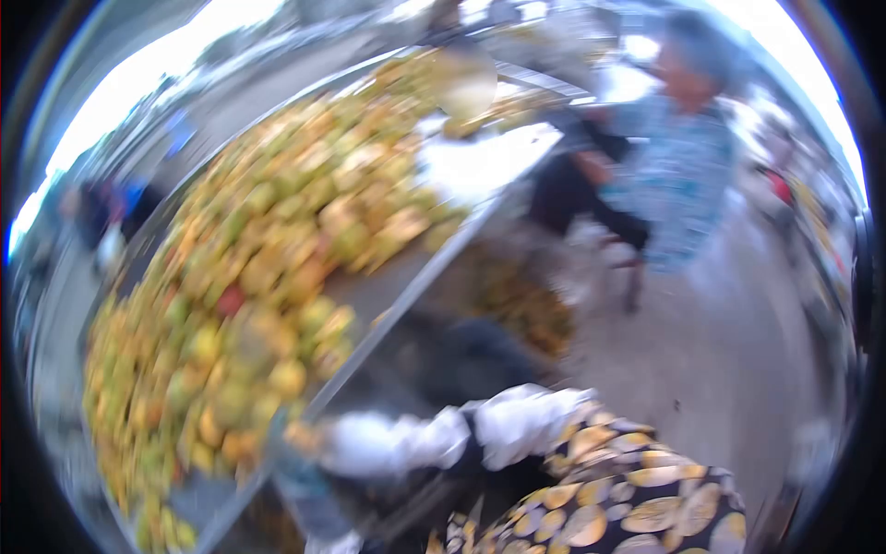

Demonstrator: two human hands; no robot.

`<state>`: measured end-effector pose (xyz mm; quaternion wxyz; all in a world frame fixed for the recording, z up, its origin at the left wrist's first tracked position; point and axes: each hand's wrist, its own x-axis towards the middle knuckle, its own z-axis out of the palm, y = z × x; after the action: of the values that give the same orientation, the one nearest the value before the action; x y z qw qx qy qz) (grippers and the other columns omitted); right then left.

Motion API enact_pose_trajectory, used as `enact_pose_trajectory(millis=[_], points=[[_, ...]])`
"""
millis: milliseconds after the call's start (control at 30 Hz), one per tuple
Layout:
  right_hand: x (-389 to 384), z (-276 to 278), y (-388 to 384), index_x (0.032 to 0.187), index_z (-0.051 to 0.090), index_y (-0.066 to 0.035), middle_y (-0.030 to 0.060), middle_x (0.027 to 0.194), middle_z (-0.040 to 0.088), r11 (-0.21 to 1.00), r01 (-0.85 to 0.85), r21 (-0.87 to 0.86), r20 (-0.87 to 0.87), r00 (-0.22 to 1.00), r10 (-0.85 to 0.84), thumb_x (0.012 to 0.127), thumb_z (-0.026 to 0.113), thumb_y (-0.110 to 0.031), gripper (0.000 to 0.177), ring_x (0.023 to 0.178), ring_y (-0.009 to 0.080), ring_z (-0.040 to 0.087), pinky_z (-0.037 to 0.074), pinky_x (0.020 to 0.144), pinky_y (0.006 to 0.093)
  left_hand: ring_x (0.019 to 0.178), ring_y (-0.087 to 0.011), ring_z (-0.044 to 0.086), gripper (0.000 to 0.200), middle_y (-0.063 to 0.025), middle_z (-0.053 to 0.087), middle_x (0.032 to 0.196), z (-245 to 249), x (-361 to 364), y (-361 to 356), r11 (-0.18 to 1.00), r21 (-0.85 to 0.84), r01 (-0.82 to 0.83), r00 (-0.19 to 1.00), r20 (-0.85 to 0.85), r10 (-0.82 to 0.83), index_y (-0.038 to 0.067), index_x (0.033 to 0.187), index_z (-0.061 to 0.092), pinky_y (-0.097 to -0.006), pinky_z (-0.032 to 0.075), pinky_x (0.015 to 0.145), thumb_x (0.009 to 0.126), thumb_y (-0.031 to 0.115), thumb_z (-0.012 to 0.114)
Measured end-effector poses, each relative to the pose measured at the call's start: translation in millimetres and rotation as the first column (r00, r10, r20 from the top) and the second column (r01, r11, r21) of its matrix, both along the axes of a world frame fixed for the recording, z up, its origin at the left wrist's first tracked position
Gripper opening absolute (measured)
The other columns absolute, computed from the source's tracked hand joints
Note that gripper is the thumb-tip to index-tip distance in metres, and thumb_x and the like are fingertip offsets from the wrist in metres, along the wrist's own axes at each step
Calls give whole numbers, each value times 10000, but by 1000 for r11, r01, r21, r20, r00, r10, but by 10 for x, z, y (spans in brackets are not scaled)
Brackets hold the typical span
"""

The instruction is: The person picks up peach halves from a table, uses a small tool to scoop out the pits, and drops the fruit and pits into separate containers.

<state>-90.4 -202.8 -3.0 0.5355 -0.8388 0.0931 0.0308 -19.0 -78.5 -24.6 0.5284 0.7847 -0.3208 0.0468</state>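
My right arm, in a white sleeve cover (397, 445) below a black and yellow patterned sleeve (609, 499), reaches left to the edge of a fruit-filled table. My right hand (303, 438) is smeared by motion beside the yellow-green fruit (217, 406). Just below it, a blurred teal-grey shape (300, 485) with white cloth under it seems to be my left hand in a glove. The fingers of both hands are too blurred to show whether anything is held.
A metal rail (406, 300) edges the table (378, 284). A white sheet (484, 162) lies at its far end. A person in a light blue patterned top (678, 185) sits beyond on the right. More yellowish fruit (526, 309) lies low beside the table.
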Motion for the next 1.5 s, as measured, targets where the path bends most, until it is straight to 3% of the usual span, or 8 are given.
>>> enact_pose_trajectory(millis=[200,633,867,1033,1100,1167,1267,1500], points=[[148,-360,43,1006,593,-51,185,849,660,890,407,204,267,852,-451,827,687,-310,329,829,381,659,514,740,449,1109,-279,606,517,-139,630,1194,454,-462,-784,960,-129,250,958,-110,-264,-3,1292,559,-394,470,1002,1005,424,506],[-102,64,29,841,649,-83,143,737,655,866,481,-141,753,620,-221,819,684,-252,173,707,358,662,531,630,458,1097,-301,631,405,-150,656,1170,766,-1021,-852,883,-161,440,883,-99,-458,1,1253,592,-399,495,990,965,285,587],[-264,323,230,785,640,-57,179,688,635,846,441,-299,549,805,-226,863,622,-271,228,679,426,647,531,619,478,1090,-312,644,356,-155,670,1158,688,-695,-360,909,-196,367,922,-53,-384,3,1233,610,-402,508,984,944,209,630],[-589,735,175,947,687,-104,5,659,603,887,75,456,-91,995,-38,946,615,-468,371,490,105,526,419,413,275,1085,-320,653,329,-159,680,1149,418,-265,490,997,50,-55,743,669,8,4,1218,623,-404,517,979,928,156,661],[-522,723,181,1157,660,-86,26,682,611,970,40,239,-100,995,-17,998,529,-528,487,489,116,560,448,410,300,1085,-347,659,351,-177,679,1188,199,-106,510,951,-281,131,987,129,-98,31,1209,617,-433,542,939,998,308,573],[-372,653,268,1091,649,-73,39,690,624,994,-45,95,-61,997,51,1035,486,-468,431,506,128,591,479,450,294,1087,-374,662,431,-191,674,1225,-21,75,551,463,-853,-242,622,-503,-601,65,1211,607,-438,573,873,1049,443,478],[-223,598,459,959,623,-42,91,658,622,991,-100,-88,102,989,109,1033,520,-379,360,558,226,627,487,506,366,1060,-346,671,455,-210,672,1183,-4,3,547,700,-704,-117,905,-366,-217,36,1227,564,-410,566,897,1071,440,426],[74,146,503,883,600,-33,152,618,624,930,38,-366,443,886,139,967,658,-381,363,559,355,650,502,497,439,970,-265,675,556,-177,683,1104,96,-7,549,738,-647,-191,888,-435,-152,-20,1242,585,-391,561,901,1089,468,366]])
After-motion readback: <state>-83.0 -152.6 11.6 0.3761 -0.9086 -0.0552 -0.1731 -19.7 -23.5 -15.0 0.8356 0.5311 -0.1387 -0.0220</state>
